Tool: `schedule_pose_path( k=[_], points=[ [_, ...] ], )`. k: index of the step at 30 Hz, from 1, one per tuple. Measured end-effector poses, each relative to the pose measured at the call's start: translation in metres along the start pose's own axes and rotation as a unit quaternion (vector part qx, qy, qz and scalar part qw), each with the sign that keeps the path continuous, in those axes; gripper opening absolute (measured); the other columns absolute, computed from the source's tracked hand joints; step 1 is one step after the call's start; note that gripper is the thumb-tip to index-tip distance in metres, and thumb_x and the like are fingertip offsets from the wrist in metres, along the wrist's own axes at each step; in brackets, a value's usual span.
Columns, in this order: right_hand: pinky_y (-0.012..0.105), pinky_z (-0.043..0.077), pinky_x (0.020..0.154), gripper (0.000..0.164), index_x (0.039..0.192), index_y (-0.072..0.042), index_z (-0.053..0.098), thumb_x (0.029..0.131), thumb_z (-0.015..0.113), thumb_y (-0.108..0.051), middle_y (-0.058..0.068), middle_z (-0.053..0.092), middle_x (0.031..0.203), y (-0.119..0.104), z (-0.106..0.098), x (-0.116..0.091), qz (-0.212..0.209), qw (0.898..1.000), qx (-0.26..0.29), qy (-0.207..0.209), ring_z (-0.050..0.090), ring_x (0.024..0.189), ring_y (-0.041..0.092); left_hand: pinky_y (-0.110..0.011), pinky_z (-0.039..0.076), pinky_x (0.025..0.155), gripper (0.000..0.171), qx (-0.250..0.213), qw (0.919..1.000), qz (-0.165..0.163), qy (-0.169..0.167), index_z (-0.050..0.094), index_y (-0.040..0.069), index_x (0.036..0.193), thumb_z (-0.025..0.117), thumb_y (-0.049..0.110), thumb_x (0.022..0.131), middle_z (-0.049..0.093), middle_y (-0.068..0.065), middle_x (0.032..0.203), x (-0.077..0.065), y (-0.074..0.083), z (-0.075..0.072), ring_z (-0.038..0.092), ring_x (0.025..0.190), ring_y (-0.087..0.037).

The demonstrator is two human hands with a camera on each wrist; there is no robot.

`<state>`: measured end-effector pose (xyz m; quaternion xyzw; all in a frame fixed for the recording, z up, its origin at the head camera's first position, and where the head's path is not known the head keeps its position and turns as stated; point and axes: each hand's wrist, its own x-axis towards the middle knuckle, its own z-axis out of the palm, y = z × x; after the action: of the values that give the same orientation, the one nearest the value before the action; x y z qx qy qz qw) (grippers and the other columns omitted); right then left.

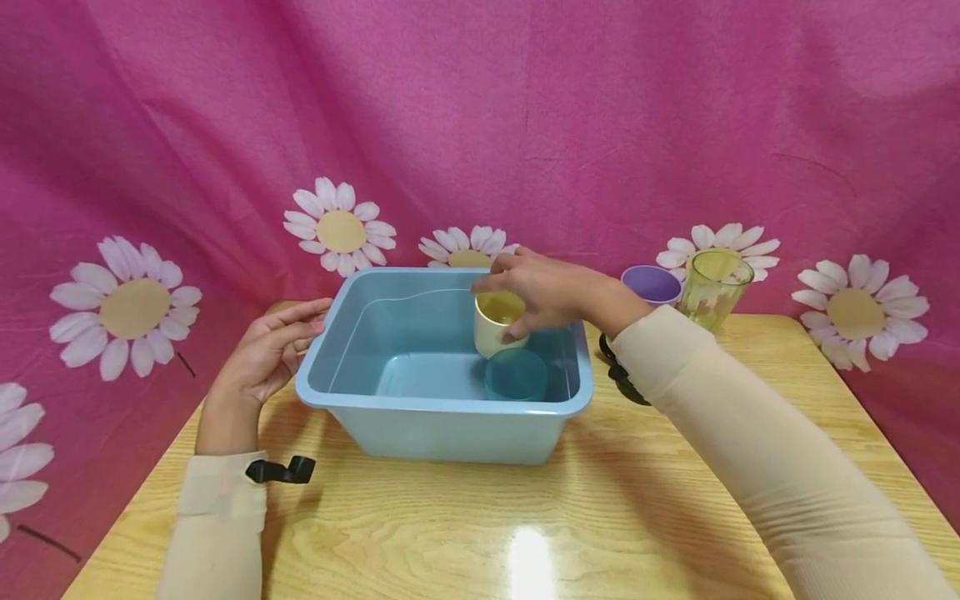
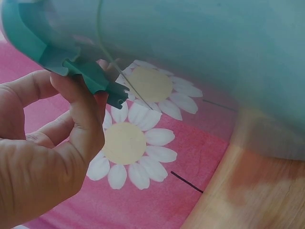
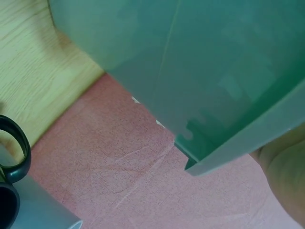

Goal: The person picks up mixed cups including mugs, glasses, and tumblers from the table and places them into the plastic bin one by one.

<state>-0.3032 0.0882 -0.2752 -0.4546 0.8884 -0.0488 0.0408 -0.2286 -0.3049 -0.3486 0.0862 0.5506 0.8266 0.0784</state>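
A cream cup [image 1: 491, 340] with a yellow inside stands in the right part of a light blue plastic basin [image 1: 446, 429]. My right hand [image 1: 543, 287] grips its rim, thumb on the near side and fingers over the far side. Just in front of the cup, within the basin, sits a clear teal cup [image 1: 516, 377]. My left hand [image 1: 268, 350] holds the basin's left rim; the left wrist view shows its curled fingers [image 2: 78, 102] at the rim's underside. The right wrist view has the basin's outer wall [image 3: 157, 62] hiding the cup and most of that hand.
Behind my right forearm stand a purple cup [image 1: 651, 283] and a clear yellow-green tumbler [image 1: 716, 287]. A dark ring-shaped handle [image 3: 21, 148] shows in the right wrist view. The wooden table [image 1: 420, 533] meets a pink flowered cloth [image 1: 600, 125] at the back and sides.
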Motion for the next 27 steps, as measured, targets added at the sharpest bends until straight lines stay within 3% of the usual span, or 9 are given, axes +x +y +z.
schedule_pose_path(
  k=[12, 22, 27],
  points=[
    [0.042, 0.052, 0.099, 0.075, 0.149, -0.016, 0.055, 0.084, 0.086, -0.038, 0.012, 0.054, 0.139, 0.002, 0.012, 0.003, -0.006, 1.0, 0.002, -0.024, 0.048, 0.122, 0.027, -0.032, 0.063, 0.075, 0.035, -0.003, 1.0, -0.003, -0.006, 0.073, 0.006, 0.124, 0.049, -0.009, 0.102, 0.076, -0.007, 0.107, 0.001, -0.002, -0.001, 0.077, 0.088, -0.019],
    [0.041, 0.051, 0.09, 0.074, 0.146, -0.014, 0.057, 0.083, 0.085, -0.039, 0.012, 0.058, 0.132, 0.005, 0.02, 0.009, -0.03, 0.999, -0.012, -0.026, 0.05, 0.114, 0.028, -0.032, 0.063, 0.076, 0.035, 0.004, 1.0, 0.0, -0.005, 0.072, 0.006, 0.125, 0.05, -0.009, 0.102, 0.076, -0.007, 0.109, 0.002, -0.003, -0.001, 0.076, 0.089, -0.019],
    [0.044, 0.053, 0.094, 0.076, 0.148, -0.014, 0.056, 0.082, 0.087, -0.039, 0.014, 0.057, 0.135, 0.006, 0.021, 0.011, -0.018, 0.999, 0.003, -0.038, 0.05, 0.117, 0.03, -0.033, 0.063, 0.077, 0.035, 0.005, 1.0, 0.005, -0.002, 0.071, 0.004, 0.127, 0.049, -0.008, 0.102, 0.076, -0.007, 0.108, 0.002, -0.002, -0.003, 0.077, 0.09, -0.019]
  ],
)
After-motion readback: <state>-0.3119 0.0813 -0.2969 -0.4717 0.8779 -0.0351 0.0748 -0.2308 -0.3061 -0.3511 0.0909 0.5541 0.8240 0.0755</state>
